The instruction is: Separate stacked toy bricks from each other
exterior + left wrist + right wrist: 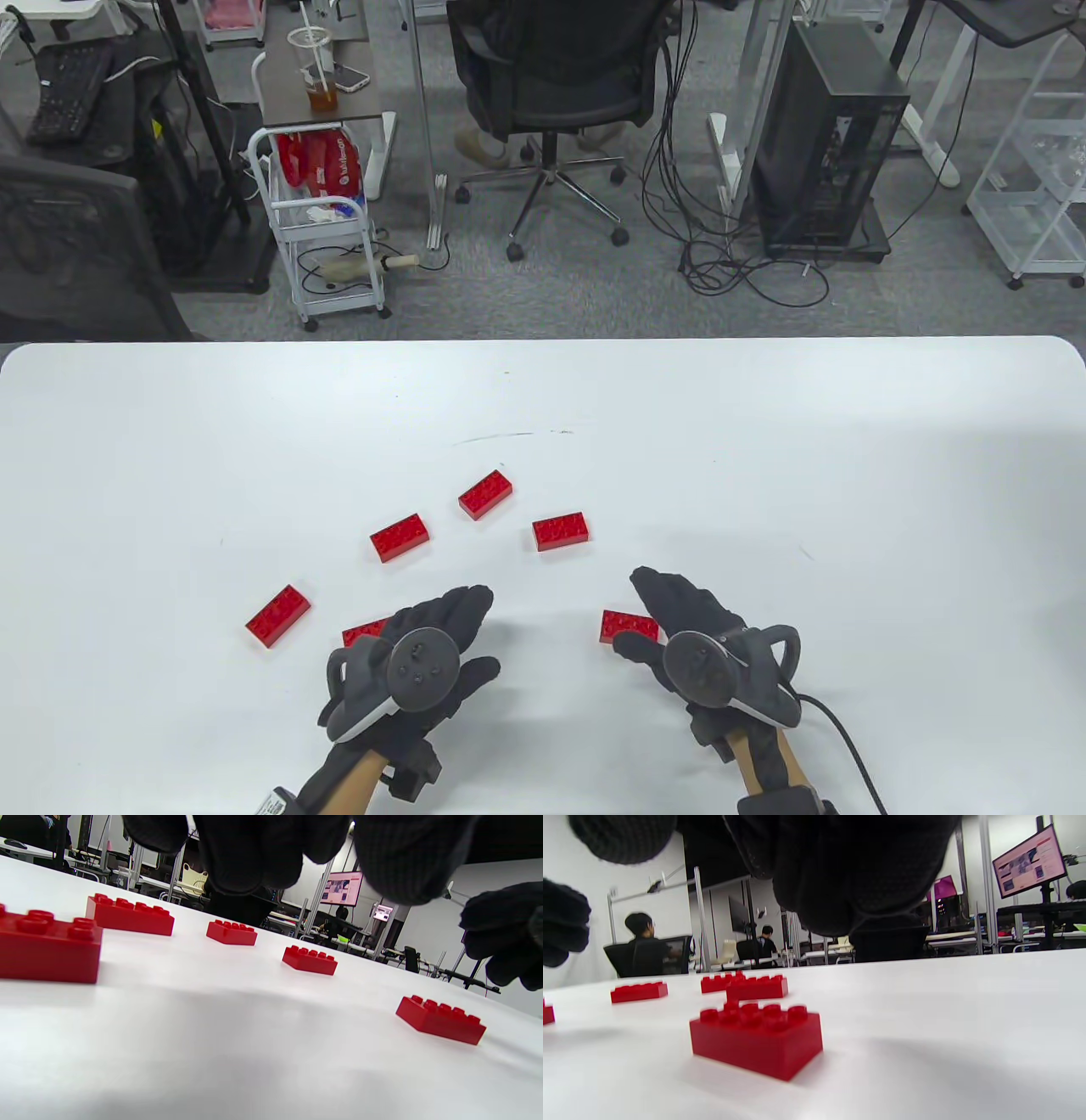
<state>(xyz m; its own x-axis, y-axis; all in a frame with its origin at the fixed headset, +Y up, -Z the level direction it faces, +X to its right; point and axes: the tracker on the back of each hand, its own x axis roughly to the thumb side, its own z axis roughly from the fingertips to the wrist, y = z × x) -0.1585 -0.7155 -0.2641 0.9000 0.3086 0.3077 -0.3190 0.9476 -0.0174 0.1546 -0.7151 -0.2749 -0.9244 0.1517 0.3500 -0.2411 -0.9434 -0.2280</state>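
Observation:
Several single red bricks lie apart on the white table; none is stacked. My left hand hovers low with fingers spread and holds nothing; a brick lies just left of it, partly hidden, and shows close in the left wrist view. My right hand is also open and empty; a brick lies against its left side and shows close in the right wrist view. More bricks lie further out: one at the left and three in the middle.
The table's far edge borders an office floor with a chair, a cart and a computer tower. A cable trails from my right wrist.

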